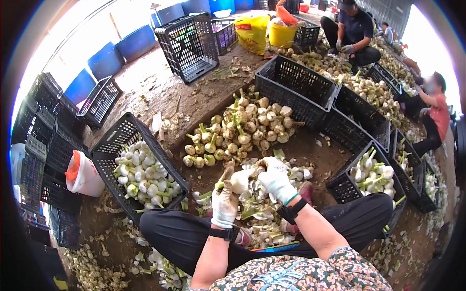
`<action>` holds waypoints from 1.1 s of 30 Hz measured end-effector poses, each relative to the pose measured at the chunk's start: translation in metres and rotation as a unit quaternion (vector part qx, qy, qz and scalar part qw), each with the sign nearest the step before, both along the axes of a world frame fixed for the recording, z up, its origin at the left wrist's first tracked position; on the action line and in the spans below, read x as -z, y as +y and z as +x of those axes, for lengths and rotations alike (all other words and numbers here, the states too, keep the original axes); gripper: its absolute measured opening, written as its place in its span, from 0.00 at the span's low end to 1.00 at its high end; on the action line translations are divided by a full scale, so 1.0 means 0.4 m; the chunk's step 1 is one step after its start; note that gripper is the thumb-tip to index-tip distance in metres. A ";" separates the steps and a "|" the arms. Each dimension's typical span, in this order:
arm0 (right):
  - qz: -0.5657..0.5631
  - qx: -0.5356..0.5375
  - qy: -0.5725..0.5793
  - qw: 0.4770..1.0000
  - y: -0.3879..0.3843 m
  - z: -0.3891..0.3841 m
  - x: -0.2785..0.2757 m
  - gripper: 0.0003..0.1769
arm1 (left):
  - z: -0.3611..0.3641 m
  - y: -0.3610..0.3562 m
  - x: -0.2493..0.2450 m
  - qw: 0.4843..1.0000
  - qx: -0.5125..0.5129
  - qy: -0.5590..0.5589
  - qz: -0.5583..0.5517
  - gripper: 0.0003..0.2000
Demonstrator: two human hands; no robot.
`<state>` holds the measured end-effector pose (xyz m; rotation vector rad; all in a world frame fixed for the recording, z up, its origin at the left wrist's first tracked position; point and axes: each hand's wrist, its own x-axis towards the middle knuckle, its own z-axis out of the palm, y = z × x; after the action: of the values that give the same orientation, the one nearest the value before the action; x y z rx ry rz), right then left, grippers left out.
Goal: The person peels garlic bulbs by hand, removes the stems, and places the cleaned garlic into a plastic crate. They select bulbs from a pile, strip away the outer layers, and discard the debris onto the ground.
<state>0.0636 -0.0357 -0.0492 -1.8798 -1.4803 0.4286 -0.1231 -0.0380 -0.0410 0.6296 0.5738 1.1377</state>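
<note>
A white garlic bulb (pixel 240 182) is between my two gloved hands, above a heap of peeled skins. My left hand (pixel 224 206), in a soiled white glove, is closed around the bulb's left side, where a bit of green stem shows. Curled fingers of my right hand (pixel 274 180) grip the bulb's upper right side; their tips are partly hidden. Beneath both hands lie loose garlic skins (pixel 257 206). Just beyond is a pile of unpeeled garlic (pixel 242 127) with soil on it.
On the left a black crate (pixel 104 145) holds cleaned garlic (pixel 143 172); another crate (pixel 340 193) with garlic stands right. Empty black crates (pixel 296 92) line the far side. A white bucket (pixel 90 182) sits left. Two people (pixel 354 29) work among garlic at the upper right.
</note>
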 end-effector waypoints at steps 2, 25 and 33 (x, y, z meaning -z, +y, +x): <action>-0.035 -0.005 0.029 0.999 0.008 0.008 0.026 0.14 | -0.006 0.008 0.008 0.995 -0.025 -0.094 -0.019 0.26; -0.079 0.004 0.795 0.601 0.040 -0.156 0.007 0.06 | -0.063 0.043 0.058 0.971 -0.055 -0.204 -0.112 0.23; -0.286 -0.263 -0.033 0.921 0.078 -0.049 0.268 0.22 | -0.126 0.078 0.060 0.908 -0.160 -0.356 -0.154 0.19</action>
<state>0.0441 -0.0043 -0.1565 -1.8946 -2.0725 1.1659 -0.1735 -0.0069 -0.0650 -0.1813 0.2101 1.4419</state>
